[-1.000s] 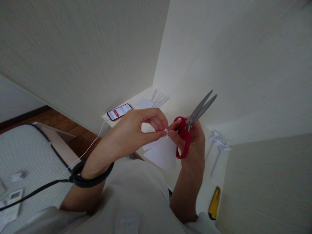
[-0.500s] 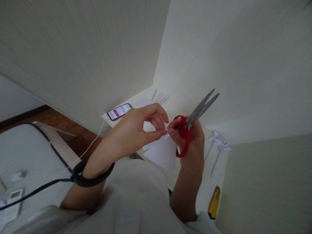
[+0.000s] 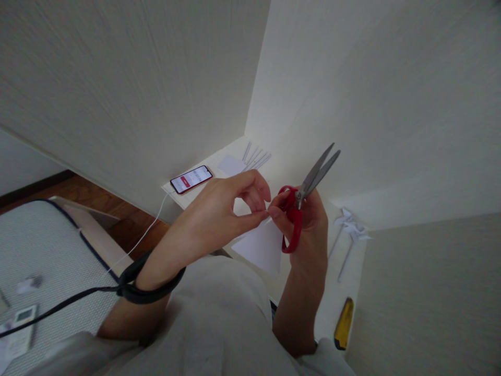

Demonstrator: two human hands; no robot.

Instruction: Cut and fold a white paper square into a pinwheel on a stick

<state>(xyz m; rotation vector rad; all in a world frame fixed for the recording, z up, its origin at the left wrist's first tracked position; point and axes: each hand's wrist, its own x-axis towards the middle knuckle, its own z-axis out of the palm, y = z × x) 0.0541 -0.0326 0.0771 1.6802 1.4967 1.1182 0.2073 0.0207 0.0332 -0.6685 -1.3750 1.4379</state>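
Pale walls; right hand gripping red scissors (blades nearly together), left hand pinching, seemingly, paper.

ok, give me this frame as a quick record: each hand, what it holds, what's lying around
left hand: raised, thumb and forefinger pinch the top tip of the white paper
right hand: holds the red-handled scissors, blades up and to the right, nearly shut; fingertips meet the left hand's at the paper tip
left wrist: black strap with a cable
table: phone with lit screen, thin strips, paper pinwheels, yellow-handled tool
lower left: remote on a patterned surface
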